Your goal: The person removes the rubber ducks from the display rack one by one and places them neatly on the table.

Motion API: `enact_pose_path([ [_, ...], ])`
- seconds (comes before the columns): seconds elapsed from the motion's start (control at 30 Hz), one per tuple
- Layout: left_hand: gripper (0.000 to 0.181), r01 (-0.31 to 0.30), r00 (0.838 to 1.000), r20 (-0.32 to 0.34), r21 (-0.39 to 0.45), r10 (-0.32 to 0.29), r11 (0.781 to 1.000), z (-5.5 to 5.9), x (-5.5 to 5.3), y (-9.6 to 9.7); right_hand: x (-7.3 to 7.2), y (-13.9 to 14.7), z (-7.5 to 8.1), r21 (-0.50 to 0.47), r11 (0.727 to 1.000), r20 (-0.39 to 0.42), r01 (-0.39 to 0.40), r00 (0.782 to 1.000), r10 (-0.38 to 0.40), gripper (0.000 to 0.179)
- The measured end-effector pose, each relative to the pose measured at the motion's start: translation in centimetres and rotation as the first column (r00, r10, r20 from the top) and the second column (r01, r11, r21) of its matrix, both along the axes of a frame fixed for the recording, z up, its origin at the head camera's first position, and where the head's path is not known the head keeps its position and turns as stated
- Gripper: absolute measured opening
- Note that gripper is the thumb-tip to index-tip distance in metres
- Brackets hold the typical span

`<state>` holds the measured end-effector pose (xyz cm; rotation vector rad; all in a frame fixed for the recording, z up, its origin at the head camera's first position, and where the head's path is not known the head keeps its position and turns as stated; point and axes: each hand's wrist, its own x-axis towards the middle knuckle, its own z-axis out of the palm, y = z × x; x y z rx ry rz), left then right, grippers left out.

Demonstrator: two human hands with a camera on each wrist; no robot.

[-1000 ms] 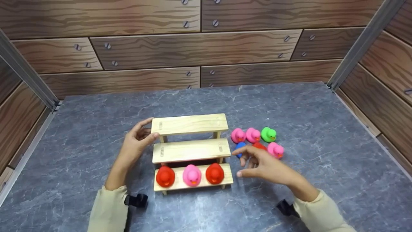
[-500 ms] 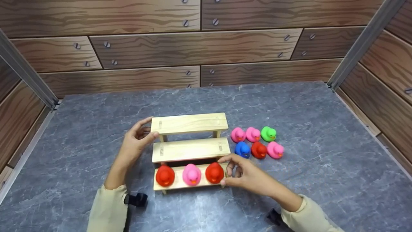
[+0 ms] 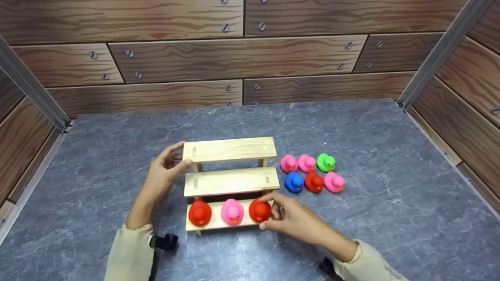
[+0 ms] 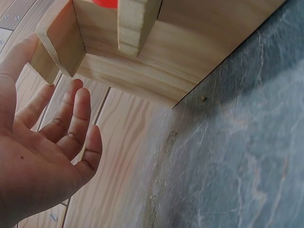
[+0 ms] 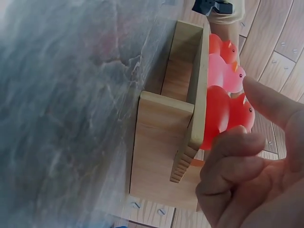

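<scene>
A three-step wooden display stand point(image 3: 230, 181) has a red duck point(image 3: 200, 213), a pink duck point(image 3: 232, 212) and another red rubber duck point(image 3: 259, 210) along its lowest step. My left hand point(image 3: 161, 175) holds the left end of the top step, thumb in front and fingers behind. My right hand point(image 3: 295, 218) has its thumb and index finger around the right-hand red duck, one fingertip on each side. From the right wrist view, the curled fingers point(image 5: 232, 164) sit against that duck, and the thumb tip is by its beak.
Right of the stand, two rows of ducks lie on the grey marbled tabletop point(image 3: 390, 156): pink ducks point(image 3: 307, 163), a green duck point(image 3: 325, 162), a blue duck point(image 3: 294, 182) and a red duck point(image 3: 314, 182). Wood-patterned panels point(image 3: 234, 58) enclose the back and sides.
My right hand has moved left and towards me, from beside the blue duck to the right-hand red duck on the lowest step. My left hand stays at the top step.
</scene>
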<state>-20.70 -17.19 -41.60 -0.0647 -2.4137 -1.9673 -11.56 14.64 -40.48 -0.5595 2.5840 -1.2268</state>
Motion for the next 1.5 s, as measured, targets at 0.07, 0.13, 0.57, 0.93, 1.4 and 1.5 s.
enact_pose_path([
  [0.07,0.056,0.0,1.0,0.0,-0.002,0.0,1.0,0.0,0.0,0.0,0.1,-0.1,0.0,0.014,1.0,-0.007,0.013,1.0,-0.013,0.042],
  [0.13,0.056,-0.001,1.0,0.0,-0.008,0.001,1.0,0.0,0.0,0.0,0.1,-0.2,0.0,0.018,1.0,-0.011,0.025,1.0,-0.024,0.041],
  [0.57,0.056,-0.005,1.0,0.005,-0.039,0.005,0.999,0.1,0.1,-0.1,0.2,-0.4,-0.1,0.034,0.999,-0.073,0.022,0.997,-0.02,0.032],
  [0.93,0.056,0.014,1.0,-0.007,0.0,-0.014,1.0,0.1,0.0,0.0,0.1,0.5,0.4,-0.008,0.998,-0.046,-0.068,0.997,0.068,0.033],
  [1.4,0.056,0.013,1.0,-0.002,0.01,-0.013,1.0,0.1,0.0,0.0,-0.9,3.5,2.4,-0.1,0.98,0.098,-0.172,0.979,0.181,0.034],
  [1.5,0.056,0.011,1.0,-0.001,0.003,-0.011,1.0,0.1,0.0,0.0,-0.9,3.8,2.7,-0.101,0.979,0.116,-0.176,0.975,0.187,0.035],
])
